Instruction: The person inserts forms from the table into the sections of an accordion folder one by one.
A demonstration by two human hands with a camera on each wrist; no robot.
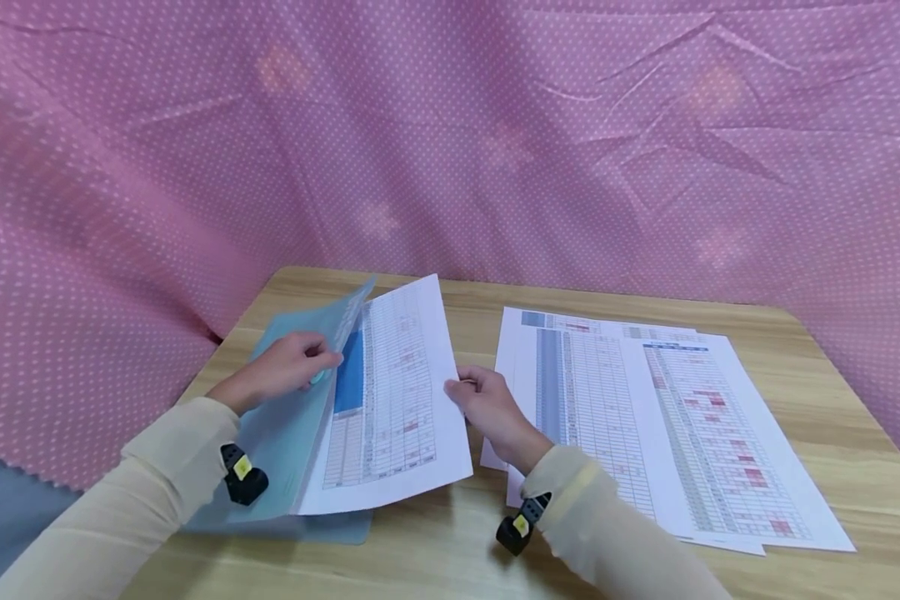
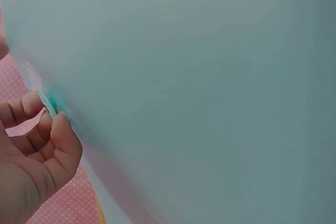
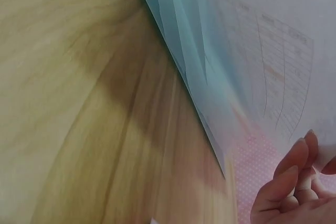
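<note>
The left hand pinched the folder cover up; the right hand gripped the sheet half inside. Pushed crooked, it risked crumpling against the folder.

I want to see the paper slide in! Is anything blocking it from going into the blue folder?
Nothing visible blocks it. The left hand holds the folder's top flap lifted, and the right hand pinches the printed sheet, whose left edge already sits inside the blue folder.
</note>
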